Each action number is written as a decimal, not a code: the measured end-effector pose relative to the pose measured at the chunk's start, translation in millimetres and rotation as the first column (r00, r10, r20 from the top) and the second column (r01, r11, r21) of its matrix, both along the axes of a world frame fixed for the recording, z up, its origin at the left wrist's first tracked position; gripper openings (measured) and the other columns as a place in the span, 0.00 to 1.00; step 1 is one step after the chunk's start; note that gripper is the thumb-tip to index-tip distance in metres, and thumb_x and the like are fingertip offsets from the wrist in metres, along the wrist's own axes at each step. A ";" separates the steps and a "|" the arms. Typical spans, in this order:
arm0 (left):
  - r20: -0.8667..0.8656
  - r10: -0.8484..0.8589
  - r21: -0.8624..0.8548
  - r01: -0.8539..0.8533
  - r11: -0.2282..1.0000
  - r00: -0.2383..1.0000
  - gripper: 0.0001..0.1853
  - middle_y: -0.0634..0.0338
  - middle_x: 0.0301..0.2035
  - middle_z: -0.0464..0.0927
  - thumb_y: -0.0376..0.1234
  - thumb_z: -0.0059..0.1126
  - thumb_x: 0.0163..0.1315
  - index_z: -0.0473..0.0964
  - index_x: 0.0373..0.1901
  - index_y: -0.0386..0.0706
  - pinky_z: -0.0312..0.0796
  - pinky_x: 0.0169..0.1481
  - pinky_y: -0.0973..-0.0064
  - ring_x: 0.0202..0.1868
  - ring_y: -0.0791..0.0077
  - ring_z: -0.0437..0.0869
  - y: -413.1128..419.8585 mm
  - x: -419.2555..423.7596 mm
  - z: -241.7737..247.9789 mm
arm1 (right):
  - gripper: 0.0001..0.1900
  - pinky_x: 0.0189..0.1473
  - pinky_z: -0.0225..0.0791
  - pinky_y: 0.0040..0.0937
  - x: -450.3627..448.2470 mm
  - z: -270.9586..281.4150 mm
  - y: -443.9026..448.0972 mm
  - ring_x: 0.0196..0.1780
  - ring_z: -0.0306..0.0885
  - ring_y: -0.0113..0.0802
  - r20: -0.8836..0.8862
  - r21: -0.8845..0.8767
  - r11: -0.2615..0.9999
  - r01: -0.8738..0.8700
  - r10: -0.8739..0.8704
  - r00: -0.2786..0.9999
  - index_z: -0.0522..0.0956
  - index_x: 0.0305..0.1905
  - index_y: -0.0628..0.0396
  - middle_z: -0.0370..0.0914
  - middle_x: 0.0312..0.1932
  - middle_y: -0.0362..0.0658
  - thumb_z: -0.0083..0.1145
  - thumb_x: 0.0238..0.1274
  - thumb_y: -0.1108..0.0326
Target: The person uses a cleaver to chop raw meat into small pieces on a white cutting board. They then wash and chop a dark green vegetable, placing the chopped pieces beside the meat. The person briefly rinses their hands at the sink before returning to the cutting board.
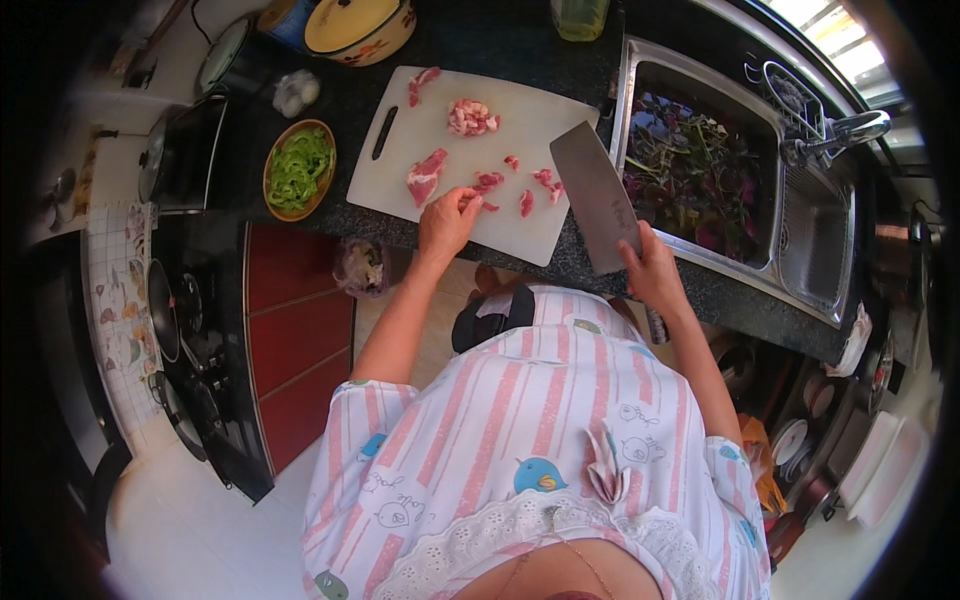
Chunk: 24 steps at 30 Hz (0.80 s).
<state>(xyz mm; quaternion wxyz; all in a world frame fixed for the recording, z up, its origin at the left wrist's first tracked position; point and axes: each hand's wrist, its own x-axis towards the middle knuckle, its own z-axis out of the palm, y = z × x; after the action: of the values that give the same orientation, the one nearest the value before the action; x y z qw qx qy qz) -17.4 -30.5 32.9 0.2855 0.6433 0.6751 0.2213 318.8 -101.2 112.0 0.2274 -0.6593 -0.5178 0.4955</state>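
Observation:
My right hand [654, 264] grips the handle of a broad cleaver [600, 191]. Its blade slants across the right edge of a white cutting board [420, 97]. The fingertips of my left hand [450, 217] are bunched together at some small strips of raw meat [490, 180]; whether they pinch a strip is hidden. Left of those fingers lies a larger chunk of raw meat [427, 177]. Farther back on the board sit a heap of cut meat [472, 118] and a separate strip [423, 85]. Small meat pieces [526, 202] are scattered between my left hand and the cleaver.
An oval dish of sliced green vegetable [301, 166] and a knotted clear bag [295, 94] stand left of the board. Behind is a lidded enamel pot [360, 30]. To the right, a steel sink [697, 240] holds leafy greens in water. A plastic bag [362, 268] hangs below the counter edge.

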 end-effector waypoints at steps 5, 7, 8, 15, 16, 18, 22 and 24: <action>-0.210 0.022 0.173 0.015 0.985 0.978 0.13 0.53 0.40 0.82 0.35 0.68 0.61 0.80 0.46 0.43 0.76 0.46 0.60 0.42 0.55 0.85 7.0 -3.7 7.9 | 0.11 0.28 0.68 0.46 -10.2 -4.0 3.9 0.26 0.77 0.52 0.129 0.182 0.974 -0.136 0.114 0.985 0.68 0.47 0.60 0.77 0.25 0.56 0.56 0.72 0.66; -0.234 0.005 0.192 0.041 0.981 0.972 0.14 0.51 0.44 0.80 0.34 0.69 0.59 0.79 0.45 0.43 0.76 0.48 0.59 0.46 0.53 0.84 11.0 -2.5 1.3 | 0.11 0.34 0.68 0.55 -13.7 -3.2 6.3 0.34 0.78 0.66 0.180 0.232 0.955 -0.186 0.145 0.973 0.67 0.43 0.60 0.78 0.27 0.63 0.57 0.70 0.67; -0.245 -0.007 0.165 0.049 0.985 0.970 0.14 0.51 0.46 0.79 0.33 0.70 0.58 0.79 0.45 0.43 0.75 0.49 0.59 0.47 0.52 0.83 13.5 -1.5 -3.1 | 0.11 0.36 0.68 0.56 -15.1 -2.6 7.3 0.36 0.77 0.69 0.199 0.218 0.954 -0.204 0.161 0.967 0.67 0.43 0.60 0.78 0.28 0.64 0.57 0.70 0.67; -0.227 -0.004 0.329 0.080 0.941 0.974 0.14 0.53 0.42 0.78 0.30 0.72 0.50 0.77 0.38 0.45 0.71 0.54 0.53 0.50 0.51 0.79 33.9 9.3 -15.1 | 0.11 0.38 0.68 0.58 -16.1 -2.9 6.9 0.38 0.77 0.69 0.221 0.178 0.968 -0.178 0.137 0.966 0.67 0.44 0.61 0.79 0.30 0.65 0.58 0.69 0.67; -0.274 -0.042 0.316 0.131 0.940 0.961 0.13 0.53 0.42 0.79 0.30 0.71 0.51 0.77 0.38 0.45 0.71 0.53 0.54 0.50 0.52 0.79 35.0 13.6 -13.5 | 0.11 0.38 0.68 0.58 -14.8 -3.9 6.1 0.38 0.77 0.69 0.205 0.214 0.961 -0.176 0.132 0.970 0.68 0.45 0.61 0.79 0.30 0.65 0.58 0.69 0.67; -0.368 -0.115 0.294 0.233 0.927 0.923 0.12 0.54 0.42 0.79 0.32 0.70 0.53 0.78 0.38 0.45 0.72 0.51 0.56 0.50 0.53 0.80 37.2 22.4 -8.7 | 0.11 0.37 0.68 0.57 -11.8 -6.0 4.6 0.38 0.77 0.69 0.225 0.221 0.961 -0.168 0.118 0.967 0.68 0.45 0.61 0.79 0.31 0.65 0.58 0.69 0.67; -0.250 -0.183 0.260 0.248 0.933 0.951 0.10 0.58 0.35 0.81 0.33 0.69 0.57 0.79 0.39 0.46 0.74 0.43 0.62 0.42 0.56 0.83 45.2 34.6 3.1 | 0.12 0.37 0.68 0.56 -5.2 -7.2 1.9 0.38 0.78 0.68 0.207 0.193 0.972 -0.136 0.095 0.974 0.68 0.46 0.61 0.79 0.31 0.64 0.58 0.69 0.67; -0.032 -0.177 0.165 0.180 0.970 0.984 0.08 0.61 0.32 0.82 0.34 0.68 0.62 0.80 0.42 0.46 0.75 0.39 0.69 0.36 0.63 0.85 46.7 38.3 8.1 | 0.12 0.36 0.68 0.56 -2.4 -5.6 0.7 0.37 0.78 0.68 0.195 0.184 0.976 -0.119 0.082 0.977 0.68 0.45 0.61 0.78 0.30 0.64 0.58 0.69 0.67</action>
<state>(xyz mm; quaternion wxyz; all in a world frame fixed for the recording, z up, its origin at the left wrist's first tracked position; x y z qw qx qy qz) 20.9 16.3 41.0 0.2434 0.7248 0.5961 0.2451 316.3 -100.5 106.4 0.2158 -0.6503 -0.6154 0.3896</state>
